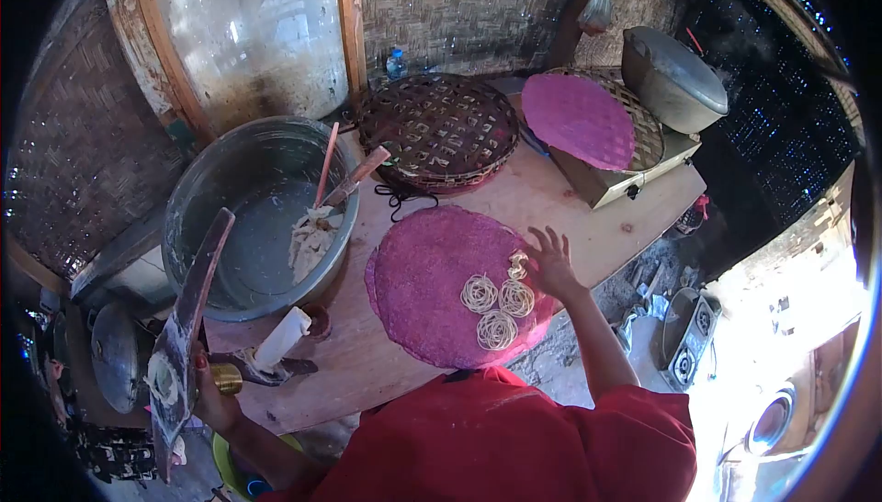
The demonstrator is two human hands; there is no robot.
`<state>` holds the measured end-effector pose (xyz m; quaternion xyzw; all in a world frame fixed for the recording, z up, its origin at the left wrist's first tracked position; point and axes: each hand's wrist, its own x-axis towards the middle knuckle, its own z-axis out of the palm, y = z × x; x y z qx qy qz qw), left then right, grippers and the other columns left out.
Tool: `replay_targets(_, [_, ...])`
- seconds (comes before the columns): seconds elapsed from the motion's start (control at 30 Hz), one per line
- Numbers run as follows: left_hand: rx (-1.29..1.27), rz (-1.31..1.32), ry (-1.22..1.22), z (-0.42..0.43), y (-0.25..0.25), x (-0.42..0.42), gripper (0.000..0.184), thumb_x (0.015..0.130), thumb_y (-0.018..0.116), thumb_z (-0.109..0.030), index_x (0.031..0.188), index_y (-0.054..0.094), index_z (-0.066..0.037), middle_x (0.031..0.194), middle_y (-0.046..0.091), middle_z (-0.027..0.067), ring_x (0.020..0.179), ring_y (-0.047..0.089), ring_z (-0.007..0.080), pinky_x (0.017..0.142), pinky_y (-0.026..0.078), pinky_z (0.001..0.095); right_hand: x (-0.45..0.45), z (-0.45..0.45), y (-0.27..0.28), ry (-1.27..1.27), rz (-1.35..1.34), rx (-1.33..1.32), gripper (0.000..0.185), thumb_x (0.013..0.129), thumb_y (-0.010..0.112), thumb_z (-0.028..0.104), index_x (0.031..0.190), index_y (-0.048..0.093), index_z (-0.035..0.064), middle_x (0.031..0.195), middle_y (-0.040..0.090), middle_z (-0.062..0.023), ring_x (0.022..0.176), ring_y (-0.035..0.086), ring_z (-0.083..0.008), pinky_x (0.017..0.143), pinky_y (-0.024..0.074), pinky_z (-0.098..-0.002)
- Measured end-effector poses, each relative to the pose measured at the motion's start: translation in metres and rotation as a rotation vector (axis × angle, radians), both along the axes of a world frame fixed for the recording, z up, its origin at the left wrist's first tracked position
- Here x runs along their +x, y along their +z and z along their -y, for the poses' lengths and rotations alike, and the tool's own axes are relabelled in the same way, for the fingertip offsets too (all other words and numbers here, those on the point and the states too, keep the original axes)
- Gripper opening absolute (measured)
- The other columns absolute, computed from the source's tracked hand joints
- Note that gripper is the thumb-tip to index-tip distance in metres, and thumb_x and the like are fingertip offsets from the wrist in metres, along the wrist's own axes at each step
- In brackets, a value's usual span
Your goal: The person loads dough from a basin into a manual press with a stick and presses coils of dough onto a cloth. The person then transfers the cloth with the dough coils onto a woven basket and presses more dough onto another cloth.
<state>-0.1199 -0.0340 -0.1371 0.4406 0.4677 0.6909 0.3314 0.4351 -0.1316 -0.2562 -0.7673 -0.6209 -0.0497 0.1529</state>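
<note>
My left hand (213, 399) is wrapped round a long wooden noodle press piece (172, 369), held upright at the lower left. A brass cylinder (226, 378) sticks out beside my fingers. My right hand (551, 270) is spread over the right edge of a round pink mat (418, 272). By its thumb lies a small, uneven noodle coil (517, 266); whether they touch I cannot tell. Three round nests of pale noodles, one of them a noodle nest (497, 329), lie beside it. Another wooden press part with a white plunger (282, 338) rests on the table.
A large grey basin (184, 254) holds dough and wooden-handled tools. Behind the mat stands a dark woven basket (436, 125). Another pink mat (574, 121) lies on a woven tray over a stove (638, 180), near a metal pot (675, 79). The wooden table (588, 236) carries these.
</note>
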Motion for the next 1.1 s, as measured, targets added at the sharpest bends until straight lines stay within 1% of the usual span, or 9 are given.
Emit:
replay_targets(0.07, [0.185, -0.217, 0.107, -0.002, 0.010, 0.020, 0.021, 0.083, 0.061, -0.024, 0.093, 0.055, -0.006, 0.084, 0.049, 0.0006, 0.077, 0.047, 0.0093, 0.051, 0.038, 0.0207, -0.003, -0.001, 0.007, 0.013, 0.025, -0.065, 0.030, 0.077, 0.064, 0.027, 0.105, 0.063, 0.0149, 0.133, 0.039, -0.0097, 0.131, 0.025, -0.0364, 0.106, 0.0157, -0.0600])
replay_targets(0.23, [0.179, -0.175, 0.108, 0.002, 0.006, 0.020, 0.021, 0.084, 0.061, -0.023, 0.096, 0.056, -0.006, 0.085, 0.049, 0.0013, 0.076, 0.048, 0.0098, 0.054, 0.042, 0.0216, -0.009, 0.002, 0.029, -0.114, -0.023, -0.140, 0.036, 0.067, 0.069, 0.020, 0.102, 0.062, 0.0145, 0.135, 0.037, -0.0089, 0.133, 0.022, -0.0379, 0.107, 0.0125, -0.0605])
replay_targets(0.47, [0.005, -0.132, 0.103, 0.010, 0.026, 0.033, 0.022, 0.085, 0.061, -0.024, 0.096, 0.056, -0.006, 0.084, 0.049, 0.0022, 0.065, 0.050, 0.0095, 0.047, 0.041, 0.0215, -0.004, 0.001, 0.015, 0.106, 0.039, -0.107, 0.035, 0.068, 0.071, 0.023, 0.101, 0.064, 0.0163, 0.133, 0.039, -0.0081, 0.131, 0.025, -0.0377, 0.107, 0.0135, -0.0596])
replay_targets(0.6, [0.138, -0.147, 0.136, -0.002, 0.001, 0.015, 0.021, 0.084, 0.061, -0.023, 0.095, 0.056, -0.006, 0.083, 0.049, 0.0023, 0.064, 0.050, 0.0097, 0.045, 0.040, 0.0204, 0.015, 0.000, -0.004, -0.128, 0.042, -0.050, 0.030, 0.073, 0.069, 0.024, 0.102, 0.064, 0.0165, 0.132, 0.041, -0.0070, 0.130, 0.026, -0.0355, 0.106, 0.0145, -0.0592])
replay_targets(0.67, [0.098, -0.190, 0.036, 0.000, -0.013, -0.003, 0.042, 0.086, 0.059, -0.019, 0.119, 0.054, 0.006, 0.113, 0.059, 0.0153, 0.101, 0.057, 0.0237, 0.087, 0.046, 0.0372, 0.014, 0.000, -0.005, -0.145, 0.037, -0.027, 0.027, 0.075, 0.068, 0.023, 0.100, 0.064, 0.0157, 0.131, 0.042, -0.0063, 0.131, 0.027, -0.0339, 0.106, 0.0150, -0.0592])
replay_targets(0.8, [-0.015, 0.025, -0.076, 0.003, -0.030, -0.019, 0.036, 0.087, 0.059, -0.016, 0.115, 0.056, 0.007, 0.113, 0.058, 0.0141, 0.104, 0.055, 0.0242, 0.088, 0.046, 0.0384, 0.006, 0.005, 0.011, -0.136, -0.058, -0.066, 0.024, 0.078, 0.065, 0.022, 0.100, 0.062, 0.0127, 0.117, 0.055, -0.0048, 0.121, 0.043, -0.0262, 0.105, 0.0174, -0.0581])
replay_targets(0.9, [0.116, -0.173, 0.119, 0.008, -0.048, -0.028, 0.026, 0.086, 0.059, -0.014, 0.107, 0.062, 0.002, 0.107, 0.061, 0.0142, 0.102, 0.057, 0.0251, 0.087, 0.046, 0.0399, 0.028, 0.003, 0.000, -0.201, -0.297, 0.004, 0.026, 0.077, 0.066, 0.022, 0.100, 0.061, 0.0113, 0.106, 0.062, -0.0034, 0.109, 0.055, -0.0238, 0.104, 0.0188, -0.0553])
replay_targets(0.97, [0.387, -0.832, 0.515, 0.008, -0.066, -0.040, 0.024, 0.087, 0.060, -0.017, 0.104, 0.063, -0.002, 0.104, 0.063, 0.0147, 0.100, 0.058, 0.0273, 0.086, 0.047, 0.0399, 0.049, -0.004, -0.015, -0.150, -0.878, 0.121, 0.027, 0.076, 0.067, 0.023, 0.100, 0.062, 0.0114, 0.112, 0.061, -0.0047, 0.110, 0.054, -0.0251, 0.105, 0.0167, -0.0556])
replay_targets(1.1, [0.411, -0.509, 0.339, 0.020, -0.062, -0.029, 0.022, 0.086, 0.060, -0.017, 0.102, 0.063, -0.002, 0.101, 0.061, 0.0141, 0.096, 0.057, 0.0266, 0.082, 0.047, 0.0391, 0.020, -0.016, 0.014, -0.134, -0.159, -0.186, 0.029, 0.077, 0.067, 0.019, 0.104, 0.062, 0.0102, 0.102, 0.063, -0.0097, 0.097, 0.060, -0.0243, 0.096, 0.0343, -0.0500])
